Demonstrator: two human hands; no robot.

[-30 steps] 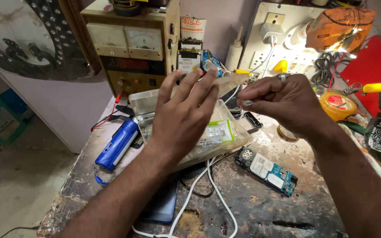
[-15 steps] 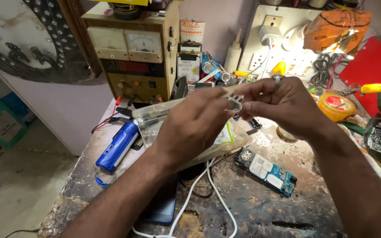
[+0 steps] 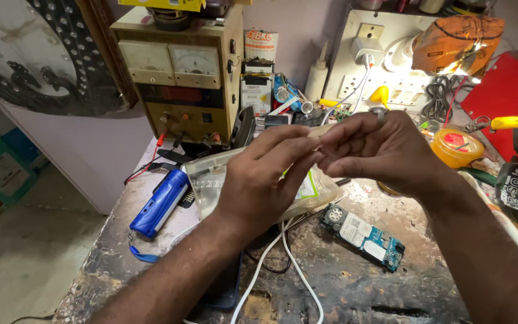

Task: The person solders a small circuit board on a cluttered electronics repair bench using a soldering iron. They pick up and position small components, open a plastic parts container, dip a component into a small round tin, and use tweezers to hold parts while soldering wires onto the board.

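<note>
Where both hands (image 3: 319,159) meet, a thin pale strip (image 3: 318,133) shows.

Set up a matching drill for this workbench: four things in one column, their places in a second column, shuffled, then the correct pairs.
Things:
1. blue case
2. circuit board
3. white cable
4. round yellow tin

Places:
A. on the bench below the right hand
B. far right, beyond the right hand
C. left of the left hand
D. running down the bench under the left wrist

Pairs: 1-C, 2-A, 3-D, 4-B
</note>
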